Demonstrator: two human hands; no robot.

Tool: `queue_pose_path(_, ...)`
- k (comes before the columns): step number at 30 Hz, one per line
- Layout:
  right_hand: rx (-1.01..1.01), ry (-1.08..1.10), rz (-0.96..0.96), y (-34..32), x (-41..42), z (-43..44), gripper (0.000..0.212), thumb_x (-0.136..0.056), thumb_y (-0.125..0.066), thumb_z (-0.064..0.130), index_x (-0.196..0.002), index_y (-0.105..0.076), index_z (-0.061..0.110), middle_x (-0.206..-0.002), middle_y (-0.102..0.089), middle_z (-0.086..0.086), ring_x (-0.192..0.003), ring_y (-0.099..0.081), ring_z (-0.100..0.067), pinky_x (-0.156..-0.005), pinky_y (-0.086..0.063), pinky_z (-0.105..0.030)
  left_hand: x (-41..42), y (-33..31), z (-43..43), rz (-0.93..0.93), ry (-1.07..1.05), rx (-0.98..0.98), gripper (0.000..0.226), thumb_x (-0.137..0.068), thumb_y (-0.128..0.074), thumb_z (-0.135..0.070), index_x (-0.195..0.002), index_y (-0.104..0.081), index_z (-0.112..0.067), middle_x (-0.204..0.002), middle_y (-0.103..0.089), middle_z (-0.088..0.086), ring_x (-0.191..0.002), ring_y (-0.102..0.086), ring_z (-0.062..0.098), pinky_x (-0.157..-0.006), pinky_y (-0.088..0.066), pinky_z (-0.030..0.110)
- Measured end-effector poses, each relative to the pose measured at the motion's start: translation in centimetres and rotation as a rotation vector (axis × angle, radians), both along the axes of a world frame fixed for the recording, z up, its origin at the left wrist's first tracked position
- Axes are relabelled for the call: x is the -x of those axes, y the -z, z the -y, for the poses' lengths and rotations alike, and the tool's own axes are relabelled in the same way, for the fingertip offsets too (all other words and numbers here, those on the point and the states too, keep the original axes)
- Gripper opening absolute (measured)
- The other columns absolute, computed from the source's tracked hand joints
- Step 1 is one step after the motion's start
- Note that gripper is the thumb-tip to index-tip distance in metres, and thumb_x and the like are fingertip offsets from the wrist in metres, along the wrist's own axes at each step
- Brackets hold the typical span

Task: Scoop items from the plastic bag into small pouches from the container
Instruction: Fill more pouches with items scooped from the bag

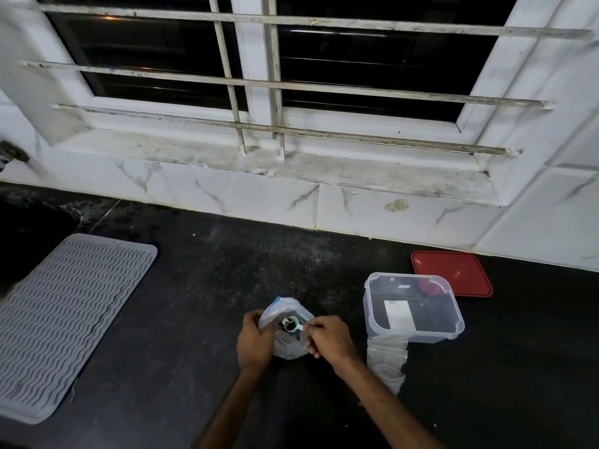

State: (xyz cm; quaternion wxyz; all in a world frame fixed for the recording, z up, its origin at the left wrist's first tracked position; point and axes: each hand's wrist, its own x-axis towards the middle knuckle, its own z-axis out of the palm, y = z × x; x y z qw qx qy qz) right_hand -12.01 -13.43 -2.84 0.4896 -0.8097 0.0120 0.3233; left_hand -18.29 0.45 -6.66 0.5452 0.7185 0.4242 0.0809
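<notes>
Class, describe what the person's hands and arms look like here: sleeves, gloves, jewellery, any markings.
Both the left hand and right hand are bare: no gloves, rings or watch show. The left forearm and right forearm are uncovered to the frame's edge, with no sleeve, bracelet or marking visible.

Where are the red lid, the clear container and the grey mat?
red lid [453, 270]: head view, its flat top.
clear container [431, 335]: head view, its front rim.
grey mat [68, 322]: head view, its ribbed middle.

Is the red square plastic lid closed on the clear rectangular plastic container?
No, the red square plastic lid lies flat on the dark counter behind the clear rectangular plastic container, whose top is open.
</notes>
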Motion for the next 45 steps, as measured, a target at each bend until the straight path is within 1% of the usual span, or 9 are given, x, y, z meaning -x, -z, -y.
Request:
queue_pose_path(5, -0.037, -0.026, -0.005, -1.5, -0.2, 1.4, 0.015, -0.091, -0.06, 0.011, -0.084, -0.073, 0.009, -0.062, -0.067, -0.005, -0.051, -0.057, -0.012, -0.05, -0.047, -0.024, 0.3, -0.4, -0.4, 0.063, 0.006, 0.034, 0.04, -0.087, -0.069, -0.019, -0.123, -0.052, -0.015, -0.114, -0.065, 0.005, -0.098, -0.063, 0.016, -0.088, -0.052, 0.035)
queue_pose_path(10, -0.074, -0.057, 0.0, -4.3, -0.3, 4.0, 0.015, -0.093, -0.059, 0.013, -0.09, -0.073, 0.01, -0.063, -0.067, -0.004, -0.049, -0.054, -0.009, -0.047, -0.043, -0.021, 1.6, -2.2, 1.0, 0.23, -0.024, -0.062, 0.066, -0.092, -0.066, -0.024, -0.147, -0.031, -0.017, -0.15, -0.038, 0.002, -0.135, -0.041, 0.016, -0.111, -0.038, 0.037)
queue_pose_path(17, -0.121, -0.019, 0.038, -7.2, -1.6, 11.2, 0.013, -0.095, -0.06, 0.016, -0.094, -0.072, 0.014, -0.068, -0.068, -0.005, -0.054, -0.055, -0.011, -0.049, -0.043, -0.022, 4.6, -5.8, 8.8, 0.545, 0.051, -0.281, 0.052, -0.088, -0.064, -0.029, -0.135, -0.046, -0.019, -0.137, -0.051, -0.008, -0.129, -0.049, 0.012, -0.104, -0.041, 0.026)
queue_pose_path(22, -0.102, -0.001, 0.075, -7.5, -1.8, 16.5, 0.013, -0.094, -0.061, 0.014, -0.089, -0.072, 0.009, -0.065, -0.067, -0.006, -0.051, -0.053, -0.012, -0.045, -0.04, -0.022, 4.8, -1.5, 15.0, 0.217, 0.324, -0.043, 0.077, -0.07, -0.077, -0.059, -0.135, -0.037, -0.042, -0.141, -0.045, -0.018, -0.13, -0.045, 0.0, -0.108, -0.043, 0.031)
queue_pose_path(26, -0.023, -0.087, 0.089, -6.4, -1.5, 19.4, 0.013, -0.093, -0.062, 0.015, -0.087, -0.073, 0.013, -0.062, -0.067, -0.003, -0.048, -0.053, -0.01, -0.044, -0.038, -0.021, 3.2, 0.6, 18.1, 0.043, 0.377, 0.034, 0.101, -0.054, -0.082, -0.062, -0.139, -0.036, -0.031, -0.139, -0.045, -0.01, -0.127, -0.048, 0.008, -0.107, -0.045, 0.037)
queue_pose_path(33, 0.16, -0.3, 0.199, -4.4, -1.2, 20.4, 0.017, -0.092, -0.059, 0.017, -0.082, -0.072, 0.015, -0.06, -0.067, 0.001, -0.046, -0.055, -0.008, -0.046, -0.041, -0.017, 2.4, 1.5, 21.2, -0.039, 0.293, -0.087, 0.063, -0.058, -0.08, -0.055, -0.111, -0.057, -0.03, -0.104, -0.064, -0.011, -0.099, -0.063, 0.008, -0.085, -0.055, 0.034)
queue_pose_path(39, 0.29, -0.462, 0.366, -3.7, -0.8, 20.2, 0.014, -0.089, -0.061, 0.024, -0.083, -0.074, 0.02, -0.068, -0.071, 0.006, -0.053, -0.062, -0.002, -0.06, -0.053, -0.023, 3.1, -0.3, 23.7, -0.074, 0.228, -0.086, 0.049, -0.074, -0.069, -0.052, -0.113, -0.049, -0.031, -0.104, -0.063, -0.013, -0.095, -0.064, 0.008, -0.083, -0.054, 0.028)
queue_pose_path(41, 0.255, -0.505, 0.404, -3.9, -0.5, 20.1, 0.012, -0.09, -0.063, 0.024, -0.091, -0.075, 0.022, -0.077, -0.074, 0.008, -0.061, -0.067, 0.001, -0.063, -0.047, -0.011, 3.2, -1.3, 24.3, -0.034, 0.193, -0.06, 0.046, -0.075, -0.073, -0.049, -0.11, -0.048, -0.032, -0.1, -0.066, -0.013, -0.089, -0.065, 0.002, -0.075, -0.051, 0.02)
queue_pose_path(45, 0.247, -0.564, 0.625, -4.2, -0.1, 20.4, 0.018, -0.088, -0.069, 0.029, -0.104, -0.076, 0.025, -0.101, -0.072, 0.008, -0.092, -0.064, -0.006, -0.087, -0.05, -0.021, 3.7, -1.9, 24.8, 0.171, 0.149, -0.024, 0.037, -0.086, -0.072, -0.025, -0.114, -0.049, -0.035, -0.105, -0.068, -0.011, -0.093, -0.065, -0.003, -0.078, -0.054, 0.018)
